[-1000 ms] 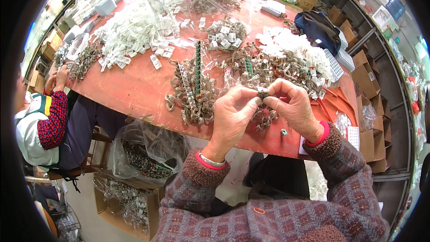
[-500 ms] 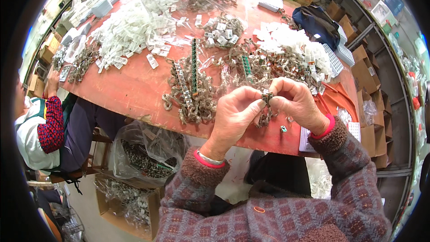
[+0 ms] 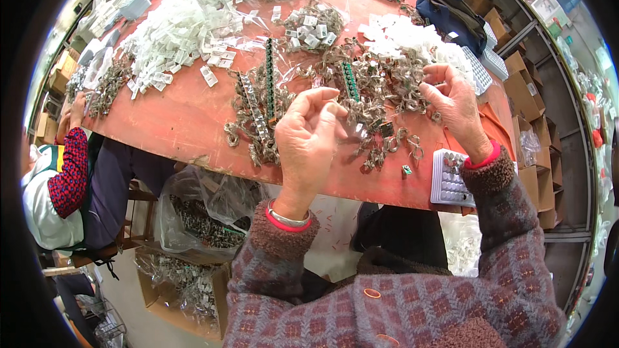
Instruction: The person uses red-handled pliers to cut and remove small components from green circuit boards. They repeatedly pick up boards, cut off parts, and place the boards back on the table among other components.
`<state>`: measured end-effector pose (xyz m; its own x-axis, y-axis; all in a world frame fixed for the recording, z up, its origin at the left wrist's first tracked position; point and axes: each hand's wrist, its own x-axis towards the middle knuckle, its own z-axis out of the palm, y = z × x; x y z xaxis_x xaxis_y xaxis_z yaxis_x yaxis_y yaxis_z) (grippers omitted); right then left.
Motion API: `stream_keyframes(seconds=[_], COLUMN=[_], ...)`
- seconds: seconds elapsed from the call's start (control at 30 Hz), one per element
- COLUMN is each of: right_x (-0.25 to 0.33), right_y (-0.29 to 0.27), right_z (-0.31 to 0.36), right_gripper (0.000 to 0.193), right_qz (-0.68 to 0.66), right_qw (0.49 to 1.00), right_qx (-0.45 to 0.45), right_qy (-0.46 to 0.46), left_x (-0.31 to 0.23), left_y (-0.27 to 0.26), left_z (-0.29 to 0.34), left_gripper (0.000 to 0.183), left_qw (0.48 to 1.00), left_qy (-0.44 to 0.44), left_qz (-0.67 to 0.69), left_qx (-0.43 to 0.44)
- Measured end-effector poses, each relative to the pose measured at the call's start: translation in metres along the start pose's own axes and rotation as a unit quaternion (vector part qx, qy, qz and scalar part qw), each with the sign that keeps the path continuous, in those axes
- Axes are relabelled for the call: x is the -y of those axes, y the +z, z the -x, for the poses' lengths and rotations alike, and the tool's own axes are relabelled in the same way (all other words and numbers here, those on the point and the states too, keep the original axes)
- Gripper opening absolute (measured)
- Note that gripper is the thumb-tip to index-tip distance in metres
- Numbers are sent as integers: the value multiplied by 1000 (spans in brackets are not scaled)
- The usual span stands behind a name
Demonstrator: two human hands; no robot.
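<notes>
From my remote seat I look down on a broad table with a worn red top [image 3: 161, 125]. Past its left edge sits a co-worker with a red-and-dark patterned sleeve [image 3: 68, 174]. On the table's left half I see a wide heap of small white plastic pieces [image 3: 164, 42], and farther right a tangled heap of brownish-grey coiled parts [image 3: 374, 100], with a dark blue fabric bag [image 3: 448, 22] beyond it. My left hand [image 3: 306, 138] is raised near the heap's left side, thumb bent close to the forefinger; I cannot tell whether that grip pinches anything. My right hand [image 3: 458, 106], well apart from the left, is at the heap's right side, thumb and forefinger curled toward each other; whether they meet I cannot tell either. Just below the right wrist is a stack of pale plastic trays with round hollows [image 3: 448, 183]. A long narrow dark-green strip [image 3: 270, 80] lies left of the left hand, and a shorter bright-green strip [image 3: 350, 82] lies on the heap. Between the hands, at the heap's near side, lies a small dark block [image 3: 385, 129]; nearer me sits a tiny green-and-white part [image 3: 406, 171].
</notes>
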<state>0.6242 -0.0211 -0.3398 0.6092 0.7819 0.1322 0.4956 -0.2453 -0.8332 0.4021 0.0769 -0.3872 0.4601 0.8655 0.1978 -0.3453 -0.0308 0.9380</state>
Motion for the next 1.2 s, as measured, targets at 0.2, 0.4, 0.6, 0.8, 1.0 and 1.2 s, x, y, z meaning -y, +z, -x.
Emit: stream_keyframes(seconds=[0.2, 0.4, 0.6, 0.8, 1.0, 1.2], right_x=[20, 26, 16, 25, 42, 57], right_y=[28, 66, 76, 54, 22, 15], right_z=[-7, -51, -75, -79, -62, -45], right_gripper=[22, 26, 27, 24, 18, 15], right_qz=[143, 288, 303, 216, 75, 29], right_qw=[971, 904, 863, 900, 959, 967], right_qx=[72, 111, 185, 221, 213, 156], right_qy=[-178, -294, -358, -307, -173, -200], left_x=[12, 13, 15, 16, 9, 3], left_y=[0, 2, 4, 3, 3, -1], left_z=[-3, -2, -3, -1, 2, 4], left_gripper=[12, 34, 34, 21, 15, 12], left_qw=[994, 921, 864, 851, 869, 899], left_qy=[4, 202, 240, 247, 251, 244], left_qz=[-111, -329, -429, -441, -405, -341], left_qx=[0, 49, 110, 144, 135, 125])
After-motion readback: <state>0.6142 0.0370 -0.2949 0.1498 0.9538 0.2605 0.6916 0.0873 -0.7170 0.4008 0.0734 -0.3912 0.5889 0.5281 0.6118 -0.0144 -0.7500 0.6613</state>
